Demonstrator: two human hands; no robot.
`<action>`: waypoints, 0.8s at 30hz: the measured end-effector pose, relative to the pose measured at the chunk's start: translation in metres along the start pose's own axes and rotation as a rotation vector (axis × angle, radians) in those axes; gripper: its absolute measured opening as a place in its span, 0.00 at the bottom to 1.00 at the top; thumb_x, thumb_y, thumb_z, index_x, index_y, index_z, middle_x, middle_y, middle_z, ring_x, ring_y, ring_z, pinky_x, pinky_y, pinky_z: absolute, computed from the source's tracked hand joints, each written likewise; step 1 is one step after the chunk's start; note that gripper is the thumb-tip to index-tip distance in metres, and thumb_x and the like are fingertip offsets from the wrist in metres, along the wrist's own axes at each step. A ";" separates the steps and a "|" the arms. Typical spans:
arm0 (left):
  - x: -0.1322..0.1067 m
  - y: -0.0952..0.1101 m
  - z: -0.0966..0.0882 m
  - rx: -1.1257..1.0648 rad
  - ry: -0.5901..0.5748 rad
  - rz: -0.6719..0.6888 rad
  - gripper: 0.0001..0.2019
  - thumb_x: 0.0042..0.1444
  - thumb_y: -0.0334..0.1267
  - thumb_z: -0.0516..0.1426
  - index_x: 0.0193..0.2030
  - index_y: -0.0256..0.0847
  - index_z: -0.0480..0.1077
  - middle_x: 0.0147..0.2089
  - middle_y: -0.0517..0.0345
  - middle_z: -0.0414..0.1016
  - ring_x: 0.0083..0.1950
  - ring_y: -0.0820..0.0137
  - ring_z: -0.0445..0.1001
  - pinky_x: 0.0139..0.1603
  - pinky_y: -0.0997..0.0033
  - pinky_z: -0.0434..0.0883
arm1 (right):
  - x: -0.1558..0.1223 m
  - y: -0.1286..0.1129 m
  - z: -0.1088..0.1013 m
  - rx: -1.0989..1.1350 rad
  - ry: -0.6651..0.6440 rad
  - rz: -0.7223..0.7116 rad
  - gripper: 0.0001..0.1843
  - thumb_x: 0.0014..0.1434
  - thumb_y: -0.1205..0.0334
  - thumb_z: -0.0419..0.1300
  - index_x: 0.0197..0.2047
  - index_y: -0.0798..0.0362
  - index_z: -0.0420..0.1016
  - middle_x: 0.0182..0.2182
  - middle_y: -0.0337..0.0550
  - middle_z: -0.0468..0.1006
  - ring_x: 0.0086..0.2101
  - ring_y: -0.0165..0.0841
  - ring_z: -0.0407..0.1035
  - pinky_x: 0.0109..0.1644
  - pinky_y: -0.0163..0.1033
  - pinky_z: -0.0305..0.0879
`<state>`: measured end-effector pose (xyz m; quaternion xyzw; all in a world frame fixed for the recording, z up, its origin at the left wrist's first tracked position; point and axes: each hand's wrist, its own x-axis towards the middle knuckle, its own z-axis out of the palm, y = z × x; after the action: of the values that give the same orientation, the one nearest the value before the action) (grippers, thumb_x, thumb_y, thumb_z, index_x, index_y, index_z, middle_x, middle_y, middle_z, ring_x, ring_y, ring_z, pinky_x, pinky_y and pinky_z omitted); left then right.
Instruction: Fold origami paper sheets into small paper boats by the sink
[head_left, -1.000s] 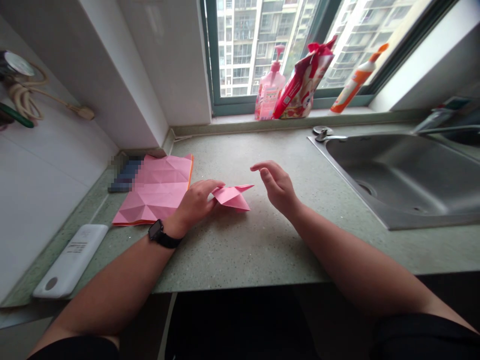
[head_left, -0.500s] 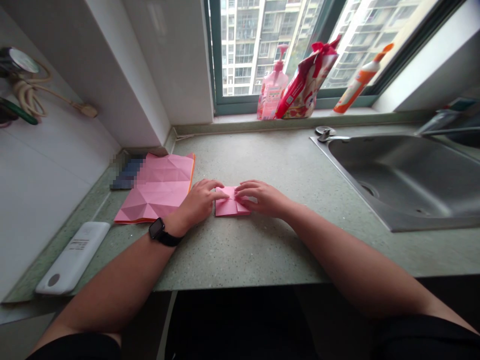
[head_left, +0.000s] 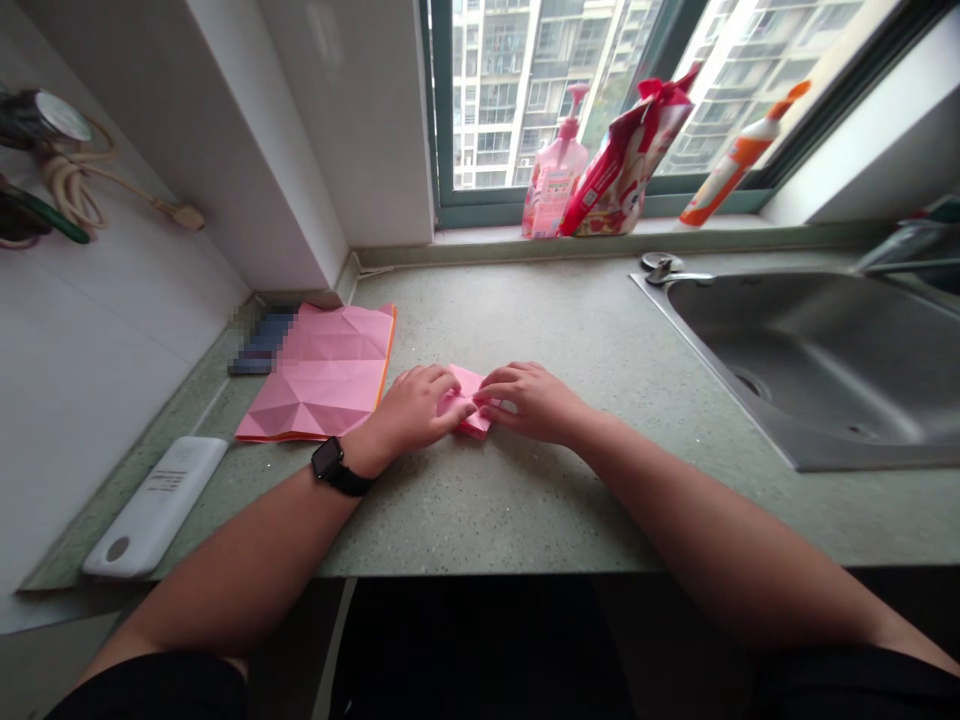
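Left hand (head_left: 412, 408) and right hand (head_left: 532, 402) closed narrow on small folded pink paper (head_left: 466, 381), fingertips meeting over it, paper flat on speckled green countertop (head_left: 525, 310). Creased pink sheet (head_left: 315, 375) just beside left hand. White rectangular device (head_left: 154, 508) near front edge. Open counter to right, then steel sink (head_left: 810, 360). Pink pump bottle (head_left: 555, 175) on windowsill (head_left: 600, 232), well ahead.

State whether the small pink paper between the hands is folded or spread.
Folded: the small pink paper forms a compact layered shape, with the left hand and right hand resting on it.
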<state>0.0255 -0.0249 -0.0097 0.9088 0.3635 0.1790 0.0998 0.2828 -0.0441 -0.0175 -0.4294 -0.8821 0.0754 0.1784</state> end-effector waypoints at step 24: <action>-0.001 -0.013 0.011 0.022 -0.225 0.000 0.41 0.69 0.57 0.64 0.82 0.45 0.58 0.83 0.40 0.60 0.86 0.44 0.51 0.84 0.27 0.40 | 0.000 0.016 0.016 0.027 -0.098 0.008 0.41 0.66 0.40 0.71 0.78 0.35 0.68 0.76 0.45 0.69 0.77 0.54 0.57 0.80 0.73 0.52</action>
<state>0.0210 -0.0167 -0.0236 0.9242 0.3518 0.0718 0.1298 0.2886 -0.0334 -0.0368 -0.4264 -0.8869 0.1088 0.1403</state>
